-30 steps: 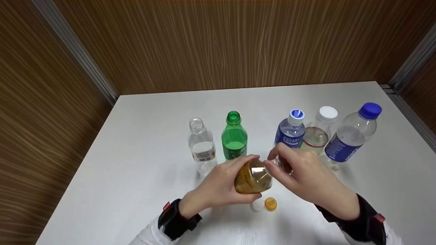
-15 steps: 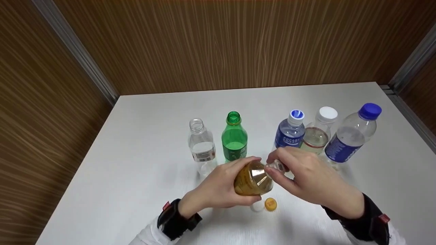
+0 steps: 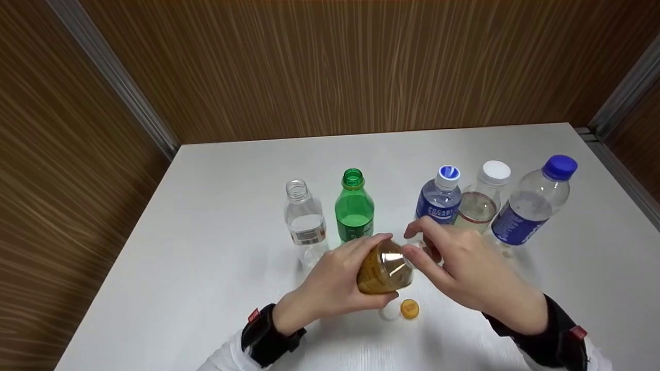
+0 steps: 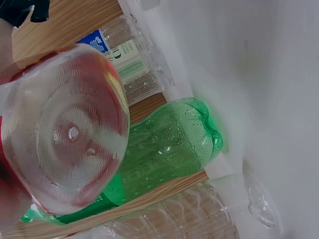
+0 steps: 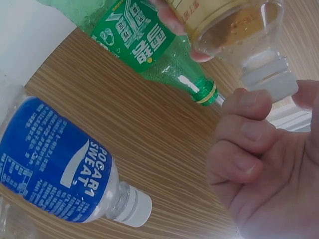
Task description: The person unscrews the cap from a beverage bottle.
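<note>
My left hand (image 3: 335, 281) grips the body of a plastic bottle (image 3: 384, 273) with an amber label, tilted so its neck points right. Its round base (image 4: 75, 134) faces the camera in the left wrist view. On the neck sits a white cap (image 5: 281, 87), and my right hand (image 3: 469, 273) pinches it between thumb and index finger, the other fingers curled in. Just beyond the left hand stand an uncapped green bottle (image 3: 356, 203) and an uncapped clear bottle (image 3: 307, 221). Below the held bottle lie an orange cap (image 3: 410, 309) and a white loose cap (image 3: 390, 311).
Behind my right hand stand a blue-labelled Pocari Sweat bottle (image 3: 438, 203), a white-capped bottle (image 3: 477, 206) and a larger blue-capped bottle (image 3: 526, 216), all close together. A wood-grain panel (image 3: 350, 67) rises behind the white table (image 3: 216, 206).
My right hand's fingers and wrist shift at the cap, closing over it half a second ago and lifting slightly now. The left hand keeps the bottle in nearly the same place.
</note>
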The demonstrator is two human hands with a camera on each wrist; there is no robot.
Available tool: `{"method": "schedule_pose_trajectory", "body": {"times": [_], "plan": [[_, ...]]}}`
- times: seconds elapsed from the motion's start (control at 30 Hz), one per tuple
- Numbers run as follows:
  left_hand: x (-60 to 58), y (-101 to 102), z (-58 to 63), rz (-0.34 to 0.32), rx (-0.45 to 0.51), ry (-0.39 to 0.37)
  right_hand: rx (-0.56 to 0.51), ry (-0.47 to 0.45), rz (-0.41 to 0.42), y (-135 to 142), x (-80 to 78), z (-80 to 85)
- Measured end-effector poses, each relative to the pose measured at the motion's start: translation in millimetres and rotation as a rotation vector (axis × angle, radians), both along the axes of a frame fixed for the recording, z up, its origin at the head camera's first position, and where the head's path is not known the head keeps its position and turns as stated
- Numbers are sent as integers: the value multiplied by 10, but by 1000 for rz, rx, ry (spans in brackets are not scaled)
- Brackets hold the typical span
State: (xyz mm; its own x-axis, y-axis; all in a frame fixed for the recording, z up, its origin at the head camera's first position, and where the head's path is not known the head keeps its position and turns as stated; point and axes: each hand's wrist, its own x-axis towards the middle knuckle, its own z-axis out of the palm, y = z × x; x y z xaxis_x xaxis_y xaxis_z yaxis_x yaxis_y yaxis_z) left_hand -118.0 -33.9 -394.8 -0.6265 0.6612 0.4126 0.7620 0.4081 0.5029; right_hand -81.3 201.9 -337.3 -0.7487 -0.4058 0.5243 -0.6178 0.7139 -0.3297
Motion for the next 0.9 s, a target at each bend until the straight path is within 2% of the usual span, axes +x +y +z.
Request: {"method": "schedule_pose_trajectory", "body": {"times": [0.1,0.2,0.37,0.57,0.67,0.9], "plan": [[-4,3,-9,5,-2,27,0,14,29,-24,-8,-10],[-5,1,-3,5,-3,17,0,24,41,-33,-11,-12],[-12,-9,12,-15,2,-48,3,49,60,-23,-17,-13],[-26,-19,31,-54,25,-146,26,125,111,19,-27,2],[-28,-22,34,-62,33,-161,59,143,118,50,-23,25],[-31,-26,31,-70,34,-165,104,111,128,96,-1,54]]}}
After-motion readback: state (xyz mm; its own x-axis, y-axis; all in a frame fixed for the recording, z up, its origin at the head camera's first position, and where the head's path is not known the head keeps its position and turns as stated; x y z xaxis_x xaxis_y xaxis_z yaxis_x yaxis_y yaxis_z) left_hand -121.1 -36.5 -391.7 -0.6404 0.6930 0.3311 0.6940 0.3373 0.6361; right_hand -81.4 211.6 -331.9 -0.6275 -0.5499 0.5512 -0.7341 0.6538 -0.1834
